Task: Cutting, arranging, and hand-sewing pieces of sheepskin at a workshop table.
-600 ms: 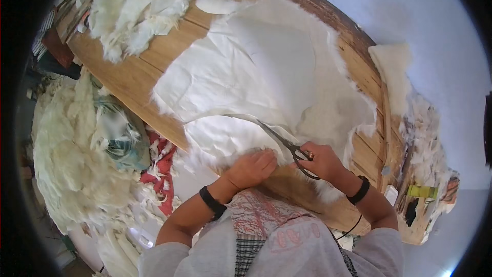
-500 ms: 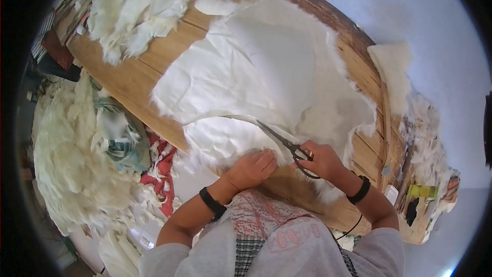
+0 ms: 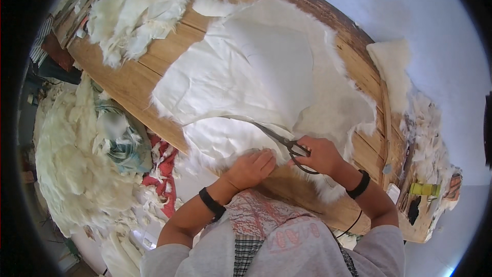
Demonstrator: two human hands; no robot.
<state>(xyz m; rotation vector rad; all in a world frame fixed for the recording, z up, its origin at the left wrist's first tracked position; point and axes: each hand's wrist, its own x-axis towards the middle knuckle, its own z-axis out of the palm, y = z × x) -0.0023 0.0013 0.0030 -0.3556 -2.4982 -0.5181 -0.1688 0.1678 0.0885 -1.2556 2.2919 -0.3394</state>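
A large white fur hide [image 3: 200, 79] lies skin side up, its fluffy edge showing all around. Black-handled scissors [image 3: 279, 138] are in my right hand [image 3: 323, 158], the fingers wrapped around the loops. Their long blades point up and left into a curved slit in the hide. On the near side of that slit lies a white flap [image 3: 220, 138]. My left hand [image 3: 250, 169] is closed on the flap's furry near edge, close to my apron. A smooth pale grey area [image 3: 279, 61], perhaps a flat sheet, covers the hide's middle.
Under the hide is a wooden plank table [image 3: 120, 84]. White fur pieces [image 3: 136, 13] lie at its far left; a big fleece heap [image 3: 72, 159] and a plastic bag [image 3: 123, 138] are beyond its left edge. A yellow-green roll [image 3: 424, 189] sits right, by the wall.
The scissors have shifted slightly left along the slit, and my right hand has turned a little with them. My left hand stays at the furry edge.
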